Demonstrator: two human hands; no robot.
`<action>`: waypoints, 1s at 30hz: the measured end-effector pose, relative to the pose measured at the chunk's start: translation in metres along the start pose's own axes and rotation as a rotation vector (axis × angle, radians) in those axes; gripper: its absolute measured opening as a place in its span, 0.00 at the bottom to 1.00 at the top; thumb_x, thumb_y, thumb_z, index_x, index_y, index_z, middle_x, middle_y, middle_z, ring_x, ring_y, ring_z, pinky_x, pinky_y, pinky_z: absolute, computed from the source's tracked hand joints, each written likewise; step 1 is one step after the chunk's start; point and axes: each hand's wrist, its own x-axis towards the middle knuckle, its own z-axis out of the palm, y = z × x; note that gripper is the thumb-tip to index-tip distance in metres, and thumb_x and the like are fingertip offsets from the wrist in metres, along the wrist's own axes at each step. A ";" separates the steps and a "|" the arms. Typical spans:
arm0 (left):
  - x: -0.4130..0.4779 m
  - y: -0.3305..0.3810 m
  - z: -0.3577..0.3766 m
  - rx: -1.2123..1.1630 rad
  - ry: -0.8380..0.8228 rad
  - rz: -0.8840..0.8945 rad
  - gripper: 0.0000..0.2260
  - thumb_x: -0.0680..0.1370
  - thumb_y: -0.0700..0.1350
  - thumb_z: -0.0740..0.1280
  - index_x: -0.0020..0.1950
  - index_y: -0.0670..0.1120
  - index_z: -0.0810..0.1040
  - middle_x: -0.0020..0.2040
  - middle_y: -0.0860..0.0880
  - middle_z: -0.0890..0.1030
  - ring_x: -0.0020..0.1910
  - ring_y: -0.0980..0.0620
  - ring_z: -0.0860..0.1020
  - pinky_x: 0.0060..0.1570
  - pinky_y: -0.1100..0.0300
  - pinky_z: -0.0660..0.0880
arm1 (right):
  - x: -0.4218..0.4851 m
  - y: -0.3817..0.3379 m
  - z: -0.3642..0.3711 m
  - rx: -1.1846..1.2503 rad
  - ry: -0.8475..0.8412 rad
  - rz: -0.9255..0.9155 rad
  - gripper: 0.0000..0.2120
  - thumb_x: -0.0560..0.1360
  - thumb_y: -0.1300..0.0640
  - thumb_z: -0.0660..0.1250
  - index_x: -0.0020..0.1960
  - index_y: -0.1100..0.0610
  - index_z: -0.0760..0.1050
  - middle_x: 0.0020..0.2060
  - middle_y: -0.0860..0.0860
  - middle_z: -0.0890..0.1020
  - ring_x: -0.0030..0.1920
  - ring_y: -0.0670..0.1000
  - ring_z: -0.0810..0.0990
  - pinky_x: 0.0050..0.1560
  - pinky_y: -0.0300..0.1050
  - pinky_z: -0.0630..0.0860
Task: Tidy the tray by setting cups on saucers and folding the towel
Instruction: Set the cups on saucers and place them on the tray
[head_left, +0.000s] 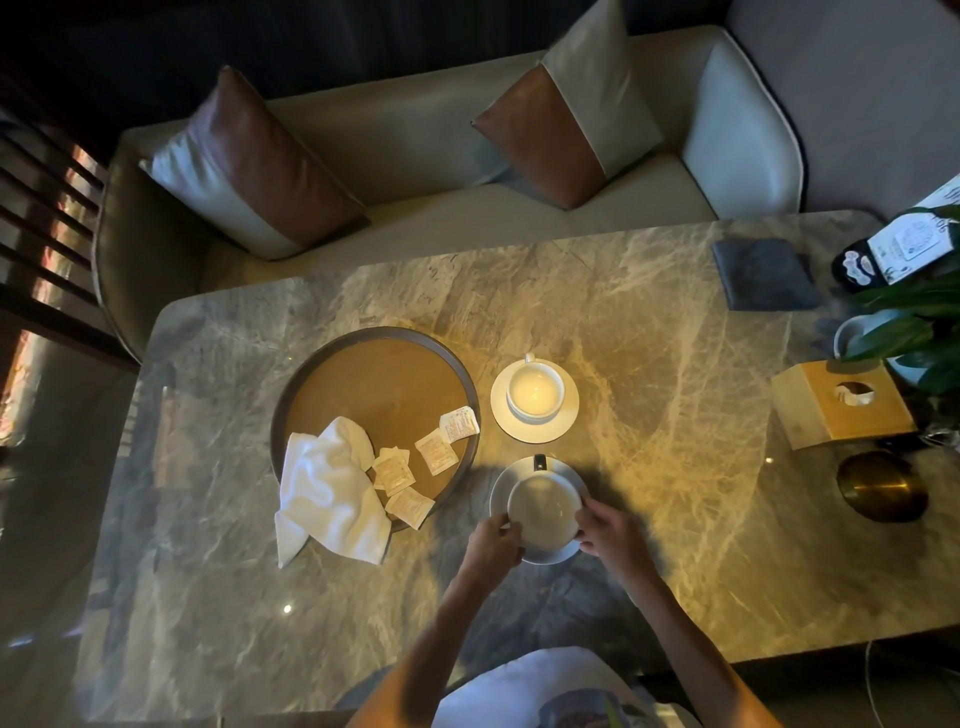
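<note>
On the marble counter (649, 364), beside the round brown tray (384, 384), both hands hold a white cup (543, 512) over its white saucer (540, 470): left hand (493, 538) and right hand (608, 530) wrapped around its sides. Set it down softly, right in the middle. The crumpled white towel (330, 493) hangs over the tray's edge, not yet folded.

The table (649, 441) is grey-brown marble veined in pale lines, the tray (384, 384) tan with a dark rim, the towel (327, 493), cups (535, 387) and saucers (563, 415) white, and the cushions (260, 166) brown and pale grey.
</note>
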 end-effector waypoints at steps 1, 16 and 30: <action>0.000 0.000 0.000 -0.001 0.002 -0.003 0.12 0.80 0.42 0.62 0.61 0.38 0.78 0.49 0.46 0.81 0.47 0.45 0.84 0.45 0.51 0.83 | 0.000 0.001 0.000 0.005 0.002 -0.002 0.17 0.80 0.57 0.64 0.67 0.59 0.76 0.55 0.58 0.83 0.51 0.53 0.84 0.42 0.37 0.82; -0.010 0.004 0.000 -0.009 0.001 0.019 0.14 0.81 0.42 0.62 0.64 0.37 0.77 0.53 0.44 0.81 0.47 0.46 0.83 0.45 0.55 0.82 | -0.008 -0.004 0.001 0.024 0.013 -0.019 0.15 0.80 0.58 0.64 0.65 0.60 0.76 0.55 0.58 0.83 0.56 0.57 0.82 0.43 0.35 0.80; -0.004 0.004 -0.015 0.170 0.341 -0.101 0.06 0.82 0.42 0.60 0.52 0.40 0.74 0.47 0.45 0.78 0.45 0.48 0.76 0.49 0.50 0.77 | 0.008 0.015 -0.007 -0.052 0.281 0.075 0.10 0.79 0.59 0.65 0.58 0.57 0.80 0.47 0.56 0.85 0.47 0.55 0.83 0.50 0.51 0.81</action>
